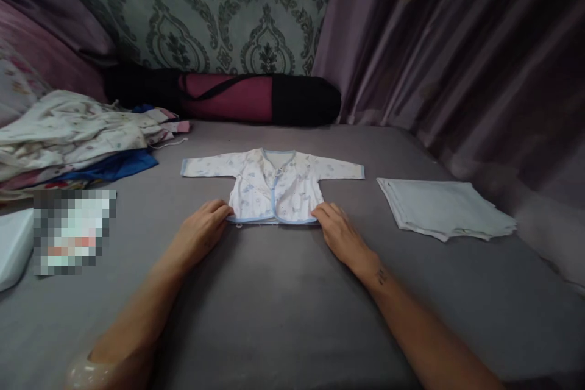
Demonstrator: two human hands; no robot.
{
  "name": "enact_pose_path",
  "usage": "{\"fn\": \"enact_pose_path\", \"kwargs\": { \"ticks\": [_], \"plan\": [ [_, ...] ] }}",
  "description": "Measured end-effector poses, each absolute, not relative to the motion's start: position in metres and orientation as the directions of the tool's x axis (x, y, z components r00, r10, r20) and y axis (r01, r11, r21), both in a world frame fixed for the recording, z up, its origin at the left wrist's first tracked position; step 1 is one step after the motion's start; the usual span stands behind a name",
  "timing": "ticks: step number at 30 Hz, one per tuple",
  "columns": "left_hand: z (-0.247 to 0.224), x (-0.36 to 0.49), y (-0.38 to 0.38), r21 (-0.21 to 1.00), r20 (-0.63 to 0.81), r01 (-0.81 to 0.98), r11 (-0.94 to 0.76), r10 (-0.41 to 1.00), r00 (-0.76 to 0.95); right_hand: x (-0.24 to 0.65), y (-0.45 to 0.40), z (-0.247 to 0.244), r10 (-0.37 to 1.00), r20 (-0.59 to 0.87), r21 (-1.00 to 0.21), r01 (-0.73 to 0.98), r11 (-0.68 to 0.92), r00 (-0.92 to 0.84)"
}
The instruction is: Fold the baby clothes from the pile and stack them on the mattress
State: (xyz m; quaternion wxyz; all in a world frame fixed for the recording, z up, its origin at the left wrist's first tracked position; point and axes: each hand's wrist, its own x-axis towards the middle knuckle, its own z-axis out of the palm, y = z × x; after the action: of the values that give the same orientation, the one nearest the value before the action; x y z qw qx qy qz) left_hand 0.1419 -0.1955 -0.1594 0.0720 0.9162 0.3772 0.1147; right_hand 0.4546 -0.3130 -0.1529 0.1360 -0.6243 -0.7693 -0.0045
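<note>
A small white baby shirt [292, 192] with blue trim and a faint print lies flat on the grey sheet [283, 292], its sleeves spread to both sides and its front closed at the middle. At its lower left corner my left hand [209, 222] pinches the hem between closed fingers. The lower right corner is held likewise by my right hand [338, 230], fingers together on the edge.
Crumpled clothes [77, 128] are heaped at the left, near a blurred packet [75, 231] and a white object [13, 247]. Folded pale cloths [443, 207] lie at the right. A long black and maroon bag [228, 97] rests along the wall, beside purple curtains [402, 36].
</note>
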Motion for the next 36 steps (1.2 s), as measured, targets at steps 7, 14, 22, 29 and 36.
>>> {"fn": "enact_pose_path", "kwargs": {
  "ticks": [7,14,22,29,36],
  "plan": [
    [-0.159,0.142,-0.195,0.215,0.205,0.647,-0.731,0.682,0.702,0.456,-0.317,-0.149,0.959,0.173,-0.059,0.970,0.238,-0.225],
    [-0.144,0.147,-0.205,0.229,0.073,0.716,-0.660,0.745,0.663,0.458,-0.323,-0.144,0.965,0.152,-0.099,0.968,0.231,-0.215],
    [-0.133,0.152,-0.213,0.317,0.069,0.786,-0.531,0.840,0.539,0.457,-0.321,-0.144,0.961,0.188,-0.115,0.967,0.229,-0.205],
    [-0.147,0.150,-0.207,0.351,0.113,0.810,-0.471,0.879,0.462,0.460,-0.317,-0.150,0.958,0.202,-0.209,0.947,0.243,-0.202],
    [-0.130,0.165,-0.204,0.342,0.279,0.735,-0.585,0.810,0.515,0.466,-0.294,-0.120,0.973,-0.034,-0.360,0.911,0.200,-0.227]
  ]
}}
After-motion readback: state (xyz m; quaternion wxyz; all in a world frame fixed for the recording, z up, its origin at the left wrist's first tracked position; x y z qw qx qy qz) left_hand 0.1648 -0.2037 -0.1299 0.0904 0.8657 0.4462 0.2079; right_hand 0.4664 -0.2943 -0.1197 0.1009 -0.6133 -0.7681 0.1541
